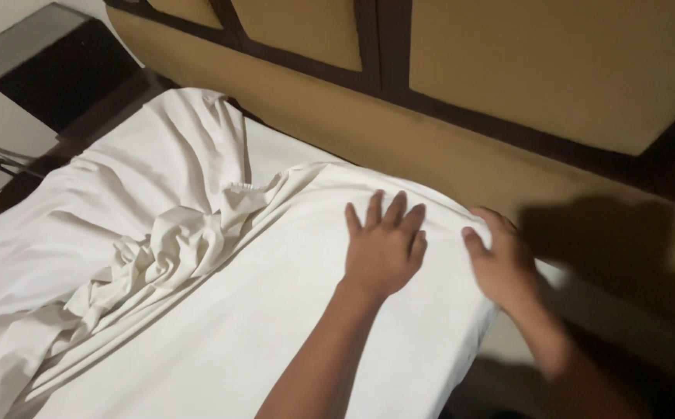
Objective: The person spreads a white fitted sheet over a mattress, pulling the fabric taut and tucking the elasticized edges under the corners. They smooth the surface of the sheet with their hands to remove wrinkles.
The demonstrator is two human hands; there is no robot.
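Note:
A white fitted sheet [221, 310] covers a mattress, smooth near me and bunched into folds toward the left. My left hand [384, 248] lies flat on the sheet near the mattress's far right corner, fingers spread. My right hand [500, 264] is at the corner edge itself, fingers curled over the sheet's edge where it wraps the corner [473, 233]. Whether it pinches the fabric is blurred.
A tan padded headboard with dark wooden frame [446, 101] runs along the far side. A dark bedside table [50, 70] stands at the upper left. The mattress's right side [461, 365] drops into shadow beside the wall.

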